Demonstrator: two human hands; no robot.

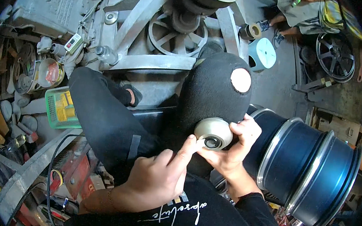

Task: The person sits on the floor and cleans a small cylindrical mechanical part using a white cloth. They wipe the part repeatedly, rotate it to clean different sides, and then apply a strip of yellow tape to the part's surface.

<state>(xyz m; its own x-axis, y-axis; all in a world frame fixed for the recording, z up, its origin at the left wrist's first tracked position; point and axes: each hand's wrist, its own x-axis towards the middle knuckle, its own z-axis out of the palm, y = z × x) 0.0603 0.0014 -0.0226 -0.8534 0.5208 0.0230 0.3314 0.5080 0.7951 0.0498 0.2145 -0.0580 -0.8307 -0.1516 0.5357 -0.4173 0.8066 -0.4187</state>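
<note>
A rounded, silvery wheel centre cap (214, 128) with a dark round recess rests over my right thigh. My right hand (233, 155) grips it, thumb on its right side and fingers below. My left hand (157, 176) comes in from the lower left with most fingers curled. Its index fingertip presses near the cap's lower left edge, beside the recess. Whether something small is pinched in that hand is hidden. Black trousers (209, 89) cover my legs, and a round hole shows at the right knee.
Several stacked blue wheel rims (302, 168) stand close to my right arm. A metal frame (151, 62) with a spoked wheel (158, 36) is ahead. At left are a green basket (50, 108) and a bucket (41, 71). Another person's legs (285, 29) show at far right.
</note>
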